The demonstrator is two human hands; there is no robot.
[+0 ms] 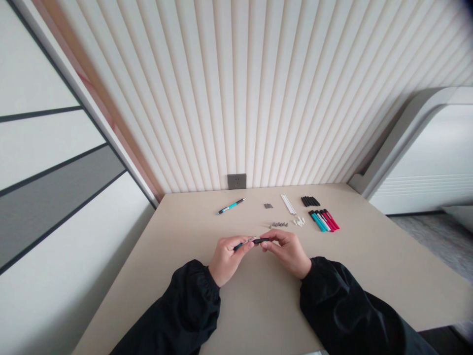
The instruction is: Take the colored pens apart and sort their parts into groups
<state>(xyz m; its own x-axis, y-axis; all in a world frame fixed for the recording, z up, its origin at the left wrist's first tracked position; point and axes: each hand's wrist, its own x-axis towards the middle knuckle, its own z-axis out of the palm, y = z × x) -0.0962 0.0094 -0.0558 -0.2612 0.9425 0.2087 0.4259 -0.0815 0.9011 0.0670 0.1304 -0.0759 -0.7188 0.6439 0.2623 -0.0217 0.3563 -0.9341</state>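
Both hands are close together above the table, fingers pinched. My left hand [226,259] is closed on a pen barrel [238,246], whose dark teal end shows between thumb and fingers and whose pale part points right. My right hand [290,251] pinches a slim black pen grip [261,240] that meets or nearly meets the barrel; I cannot tell whether they are joined. Just beyond the hands lie a row of small metal pen tips [279,225] and a scatter of small white plastic pieces [299,222].
On the table [177,217] a blue and black pen [231,205] lies at the back left. Rightward are small grey parts [268,205], thin white refills [287,204], several black grips [310,201] and several coloured barrels [325,221]. Behind stands a ribbed wall [240,98] with a socket [237,181].
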